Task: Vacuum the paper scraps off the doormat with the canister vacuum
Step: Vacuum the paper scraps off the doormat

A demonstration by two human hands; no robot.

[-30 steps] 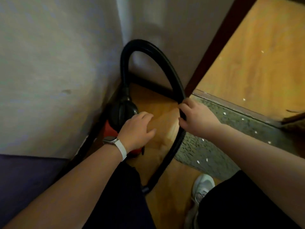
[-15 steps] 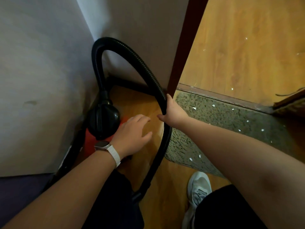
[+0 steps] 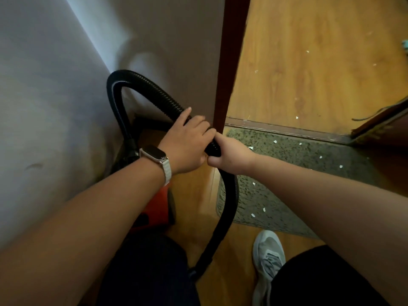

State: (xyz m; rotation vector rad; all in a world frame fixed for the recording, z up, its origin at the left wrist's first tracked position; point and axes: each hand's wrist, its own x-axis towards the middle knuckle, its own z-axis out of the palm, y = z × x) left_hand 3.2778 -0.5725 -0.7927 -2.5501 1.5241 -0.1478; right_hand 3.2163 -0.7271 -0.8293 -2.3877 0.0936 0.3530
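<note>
The wooden floor (image 3: 309, 74) spreads out past the hands and to their right. The grey wall (image 3: 44, 96) stands to the left of them. The doormat (image 3: 331, 160) lies just right of the right hand, and part of it is under that arm. The red canister vacuum (image 3: 163, 204) sits on the floor under the left wrist. Its black hose (image 3: 152, 88) loops up beyond the hands, runs through both of them, and then drops down toward the person's legs.

The left hand (image 3: 187, 144) is wrapped over the hose. The right hand (image 3: 231, 155) grips the hose right next to it, and the two hands touch. A watch (image 3: 154, 154) sits on the left wrist. Small white paper scraps (image 3: 275, 141) dot the doormat, and more lie on the floor beyond it.

It looks like the person is getting the hose ready. To do this well, hold tight with both hands and pull slowly. Keep the hose away from the dark door frame (image 3: 229, 62) just past the hands. Then bring its end down to the doormat.

No words or brand names can be read, and the watch face is dark.
</note>
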